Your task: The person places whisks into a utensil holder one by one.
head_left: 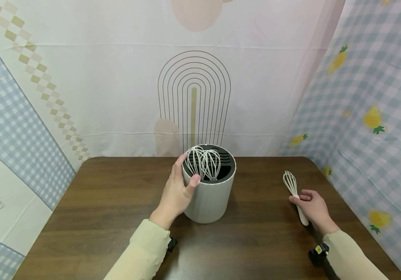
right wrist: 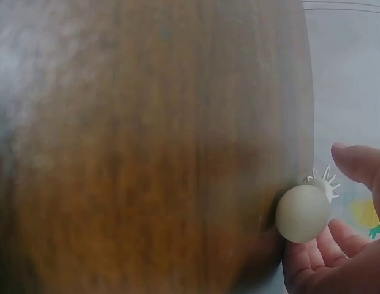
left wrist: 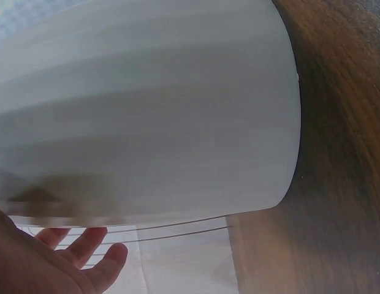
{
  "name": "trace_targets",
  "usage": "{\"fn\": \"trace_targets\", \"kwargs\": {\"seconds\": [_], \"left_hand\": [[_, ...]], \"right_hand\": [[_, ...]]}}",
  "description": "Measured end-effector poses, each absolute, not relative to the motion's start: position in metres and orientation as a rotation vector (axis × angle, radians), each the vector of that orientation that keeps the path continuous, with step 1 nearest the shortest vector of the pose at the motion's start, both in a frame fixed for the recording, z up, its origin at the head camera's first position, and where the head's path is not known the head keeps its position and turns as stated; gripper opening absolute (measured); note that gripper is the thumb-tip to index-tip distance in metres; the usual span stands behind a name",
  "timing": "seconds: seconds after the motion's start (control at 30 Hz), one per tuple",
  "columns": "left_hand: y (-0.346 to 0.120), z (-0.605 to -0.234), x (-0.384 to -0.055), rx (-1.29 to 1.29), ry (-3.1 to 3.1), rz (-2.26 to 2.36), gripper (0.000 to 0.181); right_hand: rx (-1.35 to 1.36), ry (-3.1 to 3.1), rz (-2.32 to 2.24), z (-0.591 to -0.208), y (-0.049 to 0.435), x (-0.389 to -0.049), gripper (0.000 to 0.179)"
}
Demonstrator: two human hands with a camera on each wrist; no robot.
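A white utensil holder (head_left: 207, 202) with a dark slotted top stands on the wooden table, and white whisks (head_left: 204, 162) poke up from it, wire loops uppermost. My left hand (head_left: 176, 190) rests against its left side at the rim, thumb near the front edge and fingers fairly straight; from the left wrist view, several fingers (left wrist: 107, 269) extend past the holder's wall. Another white whisk (head_left: 302, 214) lies on the table at the right. Over its handle hovers my right hand (head_left: 314, 210); in the right wrist view the thumb stands apart from the handle's rounded end (right wrist: 302, 214), fingers beside it.
The brown wooden table (head_left: 116, 217) ends at a patterned cloth backdrop (head_left: 116, 97). Checked cloth (head_left: 372, 155) with fruit prints hangs along the right side. A small black device (head_left: 319, 254) sits at my right wrist.
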State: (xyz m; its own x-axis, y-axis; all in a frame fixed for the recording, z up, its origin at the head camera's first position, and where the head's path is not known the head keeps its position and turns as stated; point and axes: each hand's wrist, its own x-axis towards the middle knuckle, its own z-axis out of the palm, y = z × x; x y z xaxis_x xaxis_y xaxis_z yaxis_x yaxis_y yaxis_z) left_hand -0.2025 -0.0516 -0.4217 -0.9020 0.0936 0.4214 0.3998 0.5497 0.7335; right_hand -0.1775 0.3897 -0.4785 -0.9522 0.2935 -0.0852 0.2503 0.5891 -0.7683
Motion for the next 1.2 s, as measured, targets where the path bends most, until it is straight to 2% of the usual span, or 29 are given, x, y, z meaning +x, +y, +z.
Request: {"fn": "trace_targets", "kwargs": {"seconds": [0.33,1.2], "left_hand": [[-0.051,-0.422,-0.202,-0.402,-2.456,-1.287,0.074],[-0.052,-0.422,-0.202,-0.406,-2.451,-1.287,0.072]], "right_hand": [[-0.489,-2.752,1.315,-0.480,0.390,-0.178,0.068],[-0.421,-2.789,1.152,-0.466,0.381,-0.181,0.044]]}}
